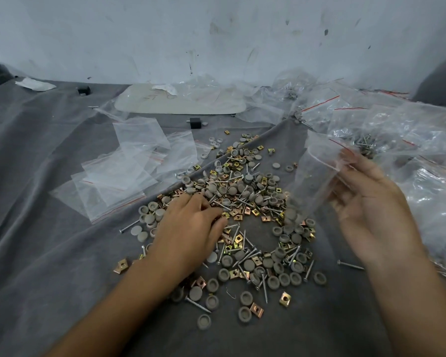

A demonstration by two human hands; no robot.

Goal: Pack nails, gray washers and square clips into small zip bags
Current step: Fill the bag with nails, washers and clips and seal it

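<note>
A wrinkled gray cloth (49, 253) covers the whole work surface, with a scuffed white wall (216, 34) behind it. Along the right side lies a heap of filled bags (410, 150), some showing nails through the plastic. In the middle of the cloth spreads a loose pile of parts: nails (350, 264), gray washers (246, 298) and square clips (284, 299), all mixed together. To the left of the pile sits a fan of empty zip bags (129, 171), and near the wall lies a flat white board (180, 101).

The right hand (371, 202) is raised over the pile's right edge, its fingers gripping a clear zip bag (314, 176) by its upper end. The left hand (191, 228) rests palm down on the pile, fingertips bent into the parts; whether they grasp a piece cannot be told. A small black block (195, 123) stands beyond the pile.
</note>
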